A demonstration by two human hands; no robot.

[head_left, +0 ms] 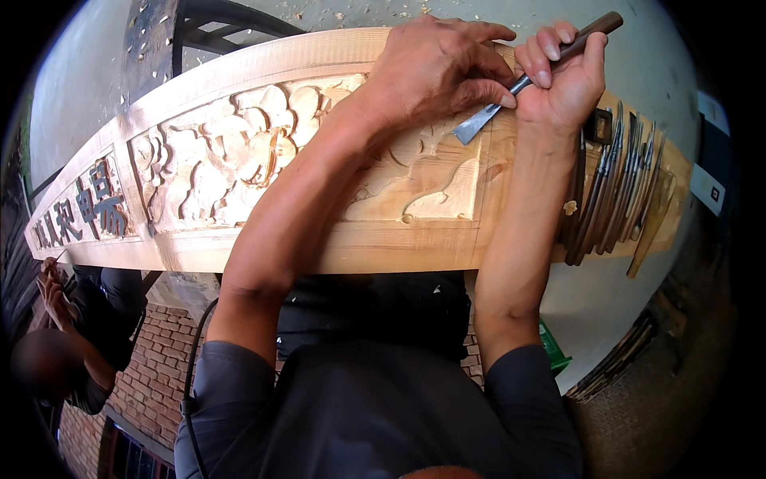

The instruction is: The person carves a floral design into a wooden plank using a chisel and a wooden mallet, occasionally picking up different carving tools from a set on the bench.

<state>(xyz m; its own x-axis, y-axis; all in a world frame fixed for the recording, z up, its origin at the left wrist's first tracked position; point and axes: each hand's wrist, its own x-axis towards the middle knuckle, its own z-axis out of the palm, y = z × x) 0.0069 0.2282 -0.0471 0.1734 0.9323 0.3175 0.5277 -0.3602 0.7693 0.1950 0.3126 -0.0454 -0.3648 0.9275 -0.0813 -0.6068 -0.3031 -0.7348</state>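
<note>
My right hand [562,76] is wrapped around the dark wooden handle of a carving chisel [476,124] with a flared steel blade. My left hand [443,68] reaches across the board, its thumb and a finger closed at the chisel's metal neck while its index finger points outward. The blade is tilted, its edge over the right end of the carved panel; whether it touches the wood is unclear. Beneath both arms lies a long, pale wooden board [399,251] with rounded floral relief [239,140]. My left forearm hides part of the relief.
Several chisels [614,188] lie side by side on the board's right end, near a small dark block [598,126]. Dark raised characters [108,195] mark the left end, where another person's hands [54,295] hold a thin tool. A green box [553,347] sits below right.
</note>
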